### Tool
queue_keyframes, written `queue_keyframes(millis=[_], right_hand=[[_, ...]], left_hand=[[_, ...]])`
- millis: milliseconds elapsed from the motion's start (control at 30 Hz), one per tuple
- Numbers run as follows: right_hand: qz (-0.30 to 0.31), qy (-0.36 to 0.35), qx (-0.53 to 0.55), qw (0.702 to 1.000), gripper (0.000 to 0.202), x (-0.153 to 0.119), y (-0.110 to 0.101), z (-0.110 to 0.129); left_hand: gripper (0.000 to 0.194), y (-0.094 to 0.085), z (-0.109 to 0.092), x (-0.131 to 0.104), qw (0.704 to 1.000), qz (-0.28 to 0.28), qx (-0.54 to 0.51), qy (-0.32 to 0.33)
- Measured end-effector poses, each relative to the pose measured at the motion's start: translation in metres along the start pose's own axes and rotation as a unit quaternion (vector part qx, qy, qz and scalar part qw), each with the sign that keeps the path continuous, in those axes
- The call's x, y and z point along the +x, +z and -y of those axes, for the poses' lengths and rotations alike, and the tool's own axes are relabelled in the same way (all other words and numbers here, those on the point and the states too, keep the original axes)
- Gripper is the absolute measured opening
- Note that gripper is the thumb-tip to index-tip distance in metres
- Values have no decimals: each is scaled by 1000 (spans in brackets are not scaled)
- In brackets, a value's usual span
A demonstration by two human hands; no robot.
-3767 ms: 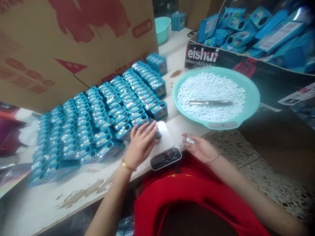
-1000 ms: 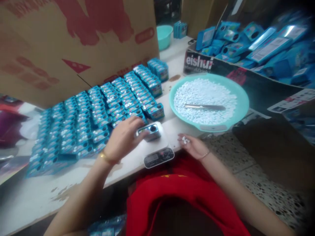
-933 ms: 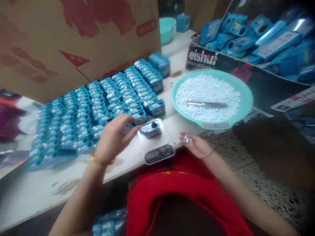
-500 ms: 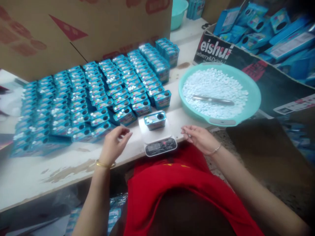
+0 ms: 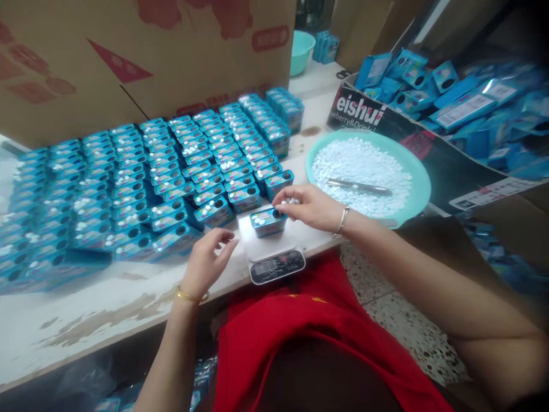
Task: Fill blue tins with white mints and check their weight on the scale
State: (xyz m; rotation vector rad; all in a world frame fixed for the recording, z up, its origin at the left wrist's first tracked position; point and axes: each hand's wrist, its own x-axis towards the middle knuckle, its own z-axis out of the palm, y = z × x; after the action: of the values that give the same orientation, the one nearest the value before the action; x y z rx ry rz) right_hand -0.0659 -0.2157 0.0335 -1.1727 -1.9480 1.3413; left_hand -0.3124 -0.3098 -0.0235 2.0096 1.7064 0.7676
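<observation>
On the scale (image 5: pixel 277 266), I see a blue box (image 5: pixel 268 223); right hand (image 5: pixel 282 207) pinches white pellets (image 5: pixel 291 201) above, left hand (image 5: pixel 227 239) released.

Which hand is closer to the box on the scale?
Right. The right hand is at the holed end of the box; the left hand is apart from it, to the left of the scale.

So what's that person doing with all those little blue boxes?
The person's right hand holds a few white pellets, with the fingers right by the dark round hole of one blue box. That box sits on a small scale. The left hand is beside the scale, holding nothing you can see. Many more boxes stand in rows, and a teal basin holds lots more pellets.
</observation>
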Motion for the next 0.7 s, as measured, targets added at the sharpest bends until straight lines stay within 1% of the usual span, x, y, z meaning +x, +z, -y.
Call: queue_keyframes(millis=[100, 167, 233, 300, 400, 500, 533, 600, 700], right_hand=[[14, -37, -84, 996, 8, 10, 4, -6], [11, -69, -121, 990, 11, 12, 6, -11], [-1, -96, -134, 986, 14, 12, 7, -15], [-13, -104, -122, 987, 17, 12, 7, -15], [-24, -79, -58, 995, 15, 11, 6, -9], [-26, -24, 68, 997, 12, 5, 2, -3], [-30, -2, 121, 992, 13, 2, 0, -3], [-53, 47, 220, 973, 18, -9, -3, -8], [-94, 125, 313, 937, 22, -30, -4, -26]], left_hand=[[21, -1, 5, -5, 1000, 3, -1, -9], [23, -1, 8, -9, 1000, 4, -1, -13], [24, 0, 11, -11, 1000, 6, -1, -19], [25, 2, 12, -13, 1000, 10, -3, -25], [24, 5, 12, -13, 999, 14, -10, -28], [22, 9, 12, -15, 999, 13, -17, -32], [22, 12, 13, -17, 999, 9, -17, -36], [21, 20, 14, -21, 999, -1, -15, -45], [21, 36, 14, -31, 999, -5, -18, -44]])
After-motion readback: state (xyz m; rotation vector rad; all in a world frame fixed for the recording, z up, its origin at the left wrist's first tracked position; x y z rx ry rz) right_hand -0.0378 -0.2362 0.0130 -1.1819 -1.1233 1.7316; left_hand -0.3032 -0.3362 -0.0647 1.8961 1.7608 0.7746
